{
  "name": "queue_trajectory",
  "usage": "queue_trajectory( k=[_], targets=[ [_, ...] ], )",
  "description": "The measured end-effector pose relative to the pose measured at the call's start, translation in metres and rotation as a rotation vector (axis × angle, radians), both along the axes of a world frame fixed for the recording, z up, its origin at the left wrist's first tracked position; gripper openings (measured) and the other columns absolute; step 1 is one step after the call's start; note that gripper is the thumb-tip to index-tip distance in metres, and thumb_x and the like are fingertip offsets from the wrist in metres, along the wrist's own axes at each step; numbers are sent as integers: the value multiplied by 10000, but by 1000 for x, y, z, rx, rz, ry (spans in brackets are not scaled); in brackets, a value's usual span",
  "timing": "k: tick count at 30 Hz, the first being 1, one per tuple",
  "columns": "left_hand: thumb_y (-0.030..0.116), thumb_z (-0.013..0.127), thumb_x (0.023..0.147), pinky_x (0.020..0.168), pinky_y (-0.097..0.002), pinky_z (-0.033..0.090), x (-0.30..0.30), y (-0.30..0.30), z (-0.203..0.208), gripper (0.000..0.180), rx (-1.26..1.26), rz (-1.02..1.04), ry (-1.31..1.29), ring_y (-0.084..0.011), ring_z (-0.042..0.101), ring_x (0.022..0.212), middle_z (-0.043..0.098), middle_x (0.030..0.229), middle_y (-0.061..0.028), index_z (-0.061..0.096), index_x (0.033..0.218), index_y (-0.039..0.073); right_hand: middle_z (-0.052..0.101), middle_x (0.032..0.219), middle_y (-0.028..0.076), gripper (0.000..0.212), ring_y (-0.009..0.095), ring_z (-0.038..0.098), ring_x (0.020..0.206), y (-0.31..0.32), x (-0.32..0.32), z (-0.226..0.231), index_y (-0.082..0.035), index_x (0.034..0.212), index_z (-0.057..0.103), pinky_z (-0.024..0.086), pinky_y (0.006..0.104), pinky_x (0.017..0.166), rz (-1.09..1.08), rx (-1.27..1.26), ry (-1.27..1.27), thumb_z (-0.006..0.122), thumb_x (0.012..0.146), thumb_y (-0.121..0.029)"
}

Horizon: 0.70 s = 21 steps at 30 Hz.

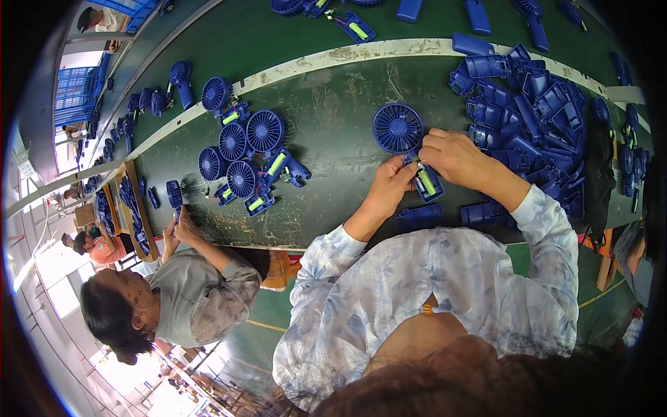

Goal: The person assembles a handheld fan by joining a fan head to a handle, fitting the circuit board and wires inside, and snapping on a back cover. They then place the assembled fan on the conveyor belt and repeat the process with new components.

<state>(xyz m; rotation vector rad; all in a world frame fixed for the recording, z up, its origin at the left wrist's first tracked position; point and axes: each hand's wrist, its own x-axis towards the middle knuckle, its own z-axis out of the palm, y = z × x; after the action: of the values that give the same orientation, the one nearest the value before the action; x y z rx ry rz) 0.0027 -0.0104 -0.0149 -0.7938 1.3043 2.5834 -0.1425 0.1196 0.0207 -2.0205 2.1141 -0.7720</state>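
Observation:
A blue handheld fan lies on the green worktop in front of me, its round grille pointing away. Its handle is uncovered, with a light-green battery and small wires showing inside. My left hand is closed on the left side of the handle, thumb and fingers near the neck. My right hand is closed too, fingertips pinched at the top of the handle; what lies under them is hidden. Nearest my body, just below the handle, rests a blue handle cover.
Loose blue covers are heaped at the right. Several opened fans with batteries lie to the left. A white strip divides the worktop from a green belt carrying more fan parts. A co-worker at the left holds another fan.

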Motion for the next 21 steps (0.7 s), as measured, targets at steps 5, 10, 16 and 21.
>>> queue_trajectory(
  k=[5,10,16,21],
  targets=[
    [159,500,993,630,-218,512,1,3,-2,159,-102,27,-8,-51,565,716,597,858,18,595,1005,31,527,763,84,64,276,558,781,-1,-1,-17,-48,745,561,487,384,662,-30,-42,-172,617,723,-69],
    [171,499,996,612,-210,504,-2,2,2,171,-63,34,-26,-49,562,703,597,854,19,597,1012,31,525,758,81,63,277,562,762,0,1,-16,-59,764,577,482,391,651,-80,-88,-189,621,730,-87],
    [137,499,986,579,-203,471,1,-2,-5,162,-89,21,-5,-43,553,706,608,826,15,612,978,21,533,766,37,87,220,567,762,4,20,20,-127,846,629,462,369,661,91,-47,-71,619,760,-141],
    [125,506,981,556,-192,450,0,-4,-10,157,-150,-28,-8,-33,534,681,594,779,21,616,943,21,548,791,38,75,229,576,791,3,20,12,-108,747,624,452,374,685,158,8,-89,608,800,-158]
  ],
)
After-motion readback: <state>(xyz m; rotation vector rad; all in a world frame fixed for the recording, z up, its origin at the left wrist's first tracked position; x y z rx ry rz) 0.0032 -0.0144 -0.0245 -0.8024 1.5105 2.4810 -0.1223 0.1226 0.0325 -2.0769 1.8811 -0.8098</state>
